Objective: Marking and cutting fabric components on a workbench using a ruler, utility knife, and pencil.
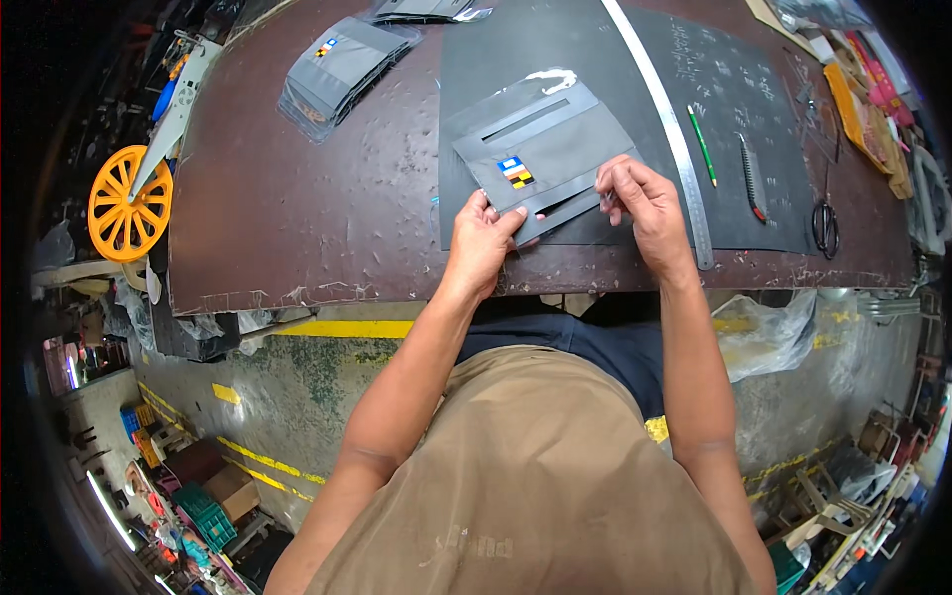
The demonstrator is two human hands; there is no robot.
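A grey flat piece [560, 149] with a long slot and a small blue, orange and yellow label lies on a dark cutting mat [496, 69] at the near edge of the brown workbench [297, 198]. My left hand [483, 243] pinches its lower left corner. My right hand [640, 203] grips its right edge. A second grey slotted sheet [516, 104] lies under it, with a bit of clear film at its top.
A long steel ruler [674, 149] runs diagonally right of my hands. A green pencil [702, 146], a knife-like tool [751, 178] and scissors [825, 228] lie further right. A stack of grey pieces in clear bags [342, 69] sits at the back left. An orange wheel [129, 203] stands left of the bench.
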